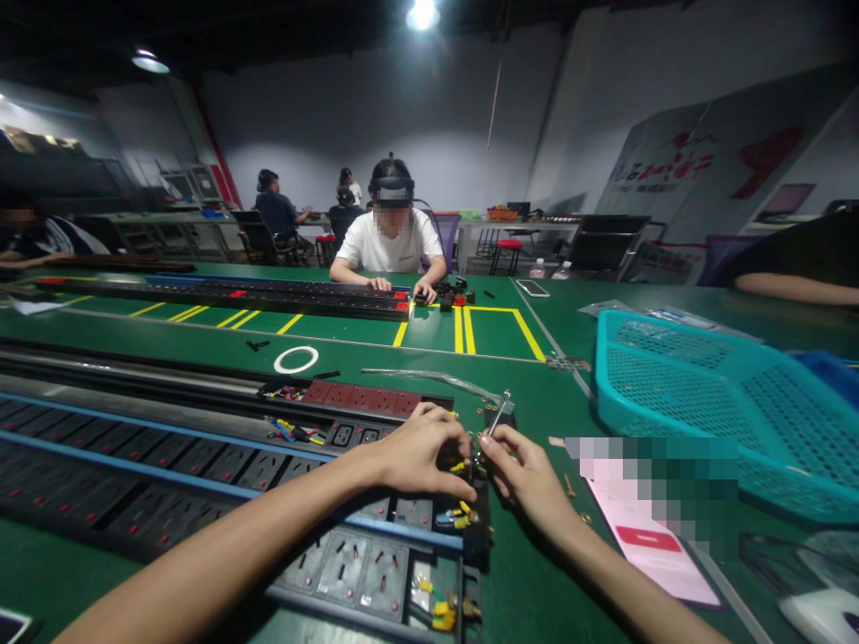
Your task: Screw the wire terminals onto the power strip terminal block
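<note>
Several long black power strips [167, 465] lie side by side across the green table [523, 572], their near ends showing coloured wires and yellow terminals [439, 613]. My left hand [420, 452] is curled over the end of one strip, fingers closed on its wiring. My right hand [520, 470] sits just right of it, pinching a thin metal tool [497, 416] that points up and away. The two hands almost touch.
A teal mesh basket [711, 402] stands at the right, a pink card [654, 550] in front of it. A white ring [296, 360] lies mid-table. Across the table a person in a white shirt [391, 246] handles another long strip [268, 300]. Other people sit farther back.
</note>
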A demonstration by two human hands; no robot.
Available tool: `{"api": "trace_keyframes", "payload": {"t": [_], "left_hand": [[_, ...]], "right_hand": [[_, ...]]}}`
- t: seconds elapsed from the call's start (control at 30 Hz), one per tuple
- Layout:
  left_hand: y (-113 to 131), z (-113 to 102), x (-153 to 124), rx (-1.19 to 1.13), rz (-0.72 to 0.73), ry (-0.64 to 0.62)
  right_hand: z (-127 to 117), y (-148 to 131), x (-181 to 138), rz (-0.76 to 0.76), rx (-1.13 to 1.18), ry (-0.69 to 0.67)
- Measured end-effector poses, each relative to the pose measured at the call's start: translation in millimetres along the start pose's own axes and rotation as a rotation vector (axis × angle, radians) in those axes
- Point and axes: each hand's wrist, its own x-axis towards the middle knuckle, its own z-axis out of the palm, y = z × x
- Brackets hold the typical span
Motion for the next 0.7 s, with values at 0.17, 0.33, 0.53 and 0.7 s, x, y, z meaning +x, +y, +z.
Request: {"api": "trace_keyframes", "payload": {"t": [0.17,0.33,0.53,0.7], "left_hand": [[-0.4,-0.6,0.5,0.003,0.004,-0.008],[-0.7,-0.8,0.4,0.000,0.003,-0.007],[-0.9,-0.8,0.4,-0.005,-0.006,0.002],[-1.1,-1.3,1.0,-0.011,0.014,-0.004]], "right_hand": [[0.3,9.5,5.1,0.039,-0.006,0.008],[-3.6,4.0,-5.5,-0.049,-0.052,0.109],[-9.5,-5.2,-17.0,-0.533,-0.493,0.079],[-11.9,-9.9,-17.0,-0.817,-0.713,-0.036]]}}
